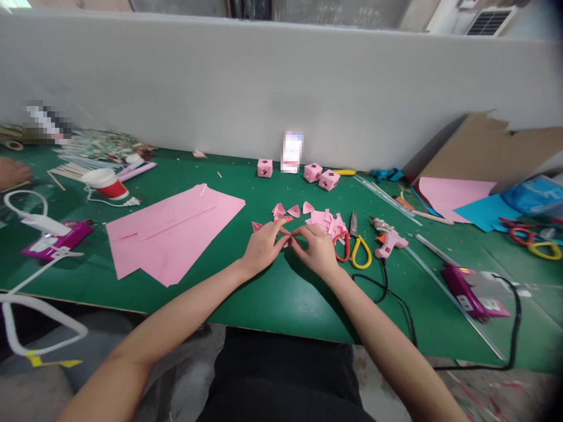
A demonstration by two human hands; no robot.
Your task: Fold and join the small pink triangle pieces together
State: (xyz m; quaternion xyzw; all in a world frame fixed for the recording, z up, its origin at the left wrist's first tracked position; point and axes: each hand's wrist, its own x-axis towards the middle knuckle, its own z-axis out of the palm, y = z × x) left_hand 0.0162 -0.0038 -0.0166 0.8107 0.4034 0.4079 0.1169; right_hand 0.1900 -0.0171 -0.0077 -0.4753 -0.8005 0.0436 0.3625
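My left hand (263, 245) and my right hand (315, 249) meet over the green table, fingertips pinched together on a small pink paper piece (287, 241), mostly hidden by the fingers. Beyond them lie small folded pink pieces (294, 210). A pile of pink paper scraps (328, 222) is beside my right hand, next to scissors (361, 252) with red and yellow handles. Farther back stand a pink paper cube (264, 168) and two more cubes (312, 172) to its right. Large pink paper sheets (169, 234) lie left of my left hand.
A pink glue gun (389, 240) with a black cord lies right of the scissors. Purple power strips (472, 291) sit at both sides. A paper cup (105, 183) stands at the left. A phone (291, 152) leans on the grey partition (197, 88). Another person's hand (13, 173) shows far left.
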